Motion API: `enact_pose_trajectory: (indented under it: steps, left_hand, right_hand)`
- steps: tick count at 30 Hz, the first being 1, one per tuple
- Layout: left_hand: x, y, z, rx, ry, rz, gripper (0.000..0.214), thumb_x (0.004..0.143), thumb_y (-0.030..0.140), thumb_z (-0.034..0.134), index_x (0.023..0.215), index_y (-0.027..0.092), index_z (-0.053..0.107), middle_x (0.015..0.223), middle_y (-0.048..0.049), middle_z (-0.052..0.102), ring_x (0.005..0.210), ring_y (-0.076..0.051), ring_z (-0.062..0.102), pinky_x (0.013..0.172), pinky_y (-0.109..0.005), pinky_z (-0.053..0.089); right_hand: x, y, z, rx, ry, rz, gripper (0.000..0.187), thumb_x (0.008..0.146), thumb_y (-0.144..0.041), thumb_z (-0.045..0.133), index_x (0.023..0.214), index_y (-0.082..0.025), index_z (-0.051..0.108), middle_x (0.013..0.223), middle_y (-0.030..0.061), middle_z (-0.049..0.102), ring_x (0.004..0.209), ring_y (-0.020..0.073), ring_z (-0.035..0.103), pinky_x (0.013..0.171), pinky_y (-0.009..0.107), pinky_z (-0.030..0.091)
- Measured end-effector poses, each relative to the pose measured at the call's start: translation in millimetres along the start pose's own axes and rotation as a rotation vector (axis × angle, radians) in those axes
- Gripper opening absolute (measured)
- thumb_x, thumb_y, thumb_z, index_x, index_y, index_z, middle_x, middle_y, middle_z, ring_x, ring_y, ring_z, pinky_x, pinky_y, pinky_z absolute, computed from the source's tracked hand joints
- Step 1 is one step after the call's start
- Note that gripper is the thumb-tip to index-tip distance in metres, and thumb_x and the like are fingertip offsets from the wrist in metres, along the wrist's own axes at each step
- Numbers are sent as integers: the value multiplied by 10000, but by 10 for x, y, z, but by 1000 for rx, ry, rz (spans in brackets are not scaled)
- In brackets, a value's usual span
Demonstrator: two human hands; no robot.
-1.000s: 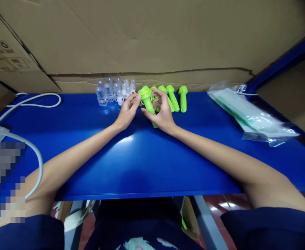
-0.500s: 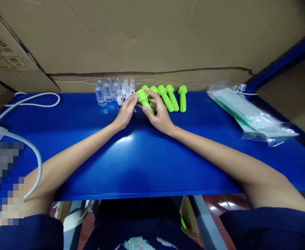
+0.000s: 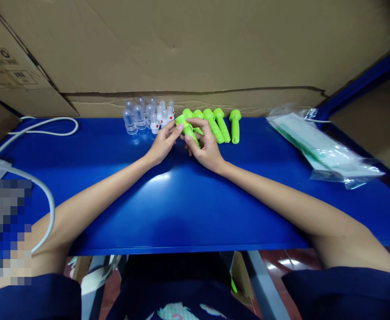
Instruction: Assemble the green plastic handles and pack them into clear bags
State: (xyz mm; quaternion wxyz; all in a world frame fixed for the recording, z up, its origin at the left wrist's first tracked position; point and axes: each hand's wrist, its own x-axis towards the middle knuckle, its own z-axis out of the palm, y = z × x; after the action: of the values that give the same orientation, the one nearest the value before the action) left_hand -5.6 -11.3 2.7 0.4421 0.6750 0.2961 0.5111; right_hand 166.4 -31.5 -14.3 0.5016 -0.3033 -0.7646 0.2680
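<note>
Between both hands, above the blue tabletop, is a lime-green plastic piece shaped like a small flashlight. My left hand is closed on its wide head, the thumb pressed against the near side. My right hand wraps the narrower handle with thumb and fingers. Just behind and to the right lie several more green flashlight-shaped pieces, partly covered by my right hand. Close by my left hand stand small clear caps with white bases and red dots. Larger clear domed plastic containers stand left of these.
A cardboard wall rises behind the table. At the right lies a clear plastic bag with white and green contents. A white cable loops along the left side, near my left forearm.
The held green piece has turned and tipped a little between my hands. My left thumb has shifted further over its head. The pieces on the table stay in place.
</note>
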Motion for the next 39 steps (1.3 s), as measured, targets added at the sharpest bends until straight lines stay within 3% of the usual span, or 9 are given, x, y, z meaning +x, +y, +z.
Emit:
enact_pose_trajectory:
  steps: [4, 10, 15, 23, 30, 35, 39]
  left_hand:
    - [-9, 13, 4, -17, 5, -25, 534, 924, 703, 612, 1052, 191, 693, 864, -26, 686, 816, -154, 666, 642, -228, 462]
    - [-2, -13, 19, -45, 46, -108, 410, 1037, 559, 508, 993, 184, 668, 880, -35, 703, 810, -150, 688, 628, -220, 461]
    - [-4, -44, 15, -68, 52, -108, 433, 1024, 595, 518, 1006, 188, 662, 832, -27, 694, 802, -157, 697, 631, -223, 473]
    - [14, -92, -11, -14, 16, -55, 536, 977, 666, 556, 1317, 262, 651, 999, -52, 735, 822, -165, 717, 615, -235, 476]
    - [14, -93, 3, 16, 32, -6, 704, 858, 836, 546, 1189, 238, 714, 914, -42, 720, 780, -152, 683, 586, -224, 457]
    - [10, -95, -6, 9, 63, -21, 718, 906, 825, 459, 1201, 223, 716, 870, -41, 715, 764, -142, 672, 609, -236, 473]
    - [-16, -59, 6, 83, 94, 70, 672, 912, 793, 509, 1237, 237, 701, 959, -39, 712, 801, -137, 663, 737, -270, 537]
  right_hand:
    - [7, -10, 13, 31, 78, -16, 440, 1016, -510, 582, 1386, -318, 441, 1328, 90, 541, 716, 105, 656, 650, 305, 656]
    - [5, 25, 22, 27, 70, 35, 546, 1004, -581, 577, 1439, -312, 384, 1265, 92, 544, 724, 123, 684, 570, 282, 634]
    - [6, 66, 30, 50, 73, 15, 525, 1003, -580, 584, 1409, -308, 393, 1255, 83, 551, 722, 112, 672, 516, 232, 587]
    - [2, -44, 15, 37, 89, 48, 533, 987, -591, 598, 1423, -354, 404, 1247, 80, 551, 656, 112, 646, 481, 263, 579]
    - [4, -7, 26, 32, 77, 42, 618, 954, -641, 623, 1417, -321, 366, 1285, 108, 582, 804, 162, 705, 533, 265, 599]
    - [34, 46, 23, 136, 88, 84, 532, 961, -659, 609, 1295, -310, 386, 1253, 80, 642, 598, 95, 649, 423, 236, 526]
    - [70, 59, -18, 228, 59, 136, 446, 999, -676, 529, 1172, -277, 427, 1045, 23, 698, 577, 92, 663, 429, 221, 515]
